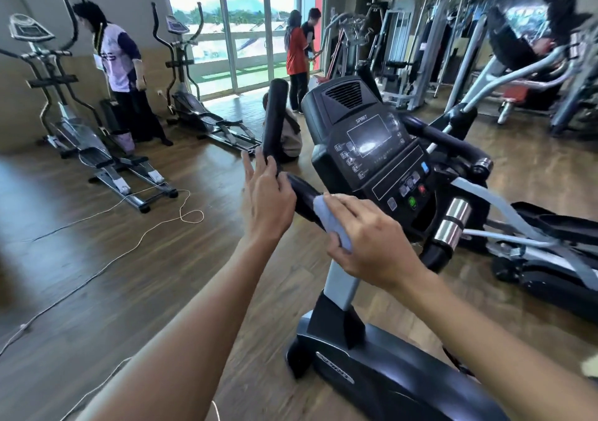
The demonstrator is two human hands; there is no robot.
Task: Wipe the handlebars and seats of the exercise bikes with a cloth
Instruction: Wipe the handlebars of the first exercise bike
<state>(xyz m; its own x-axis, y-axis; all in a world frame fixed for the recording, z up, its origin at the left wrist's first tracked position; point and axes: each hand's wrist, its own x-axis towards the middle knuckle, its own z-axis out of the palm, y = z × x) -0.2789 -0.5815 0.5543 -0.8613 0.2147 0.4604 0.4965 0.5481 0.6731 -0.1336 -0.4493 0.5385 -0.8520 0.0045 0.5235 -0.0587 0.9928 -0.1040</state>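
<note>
**Here, a handlebar is held and wiped with a cloth**

Here the left hand [266,195] is seen at the bend of the black handlebar [275,119], where the upright grip meets the lower padded section. The thumb is curled round the bar at that bend, while the other fingers are held straight and spread beside the upright grip.

The light blue cloth [330,220] is pressed against the lower padded section of the handlebar, just right of the left hand. It is pinched by the right hand [369,239]: the thumb is laid under the cloth's lower edge and the fingers are curled over its top, so that most of the fabric is covered and only a strip is shown between thumb and forefinger.

The console [372,142] of the exercise bike [382,372] is found just beyond the right hand. White cables [155,223] are trailed across the wooden floor [97,291].
</note>
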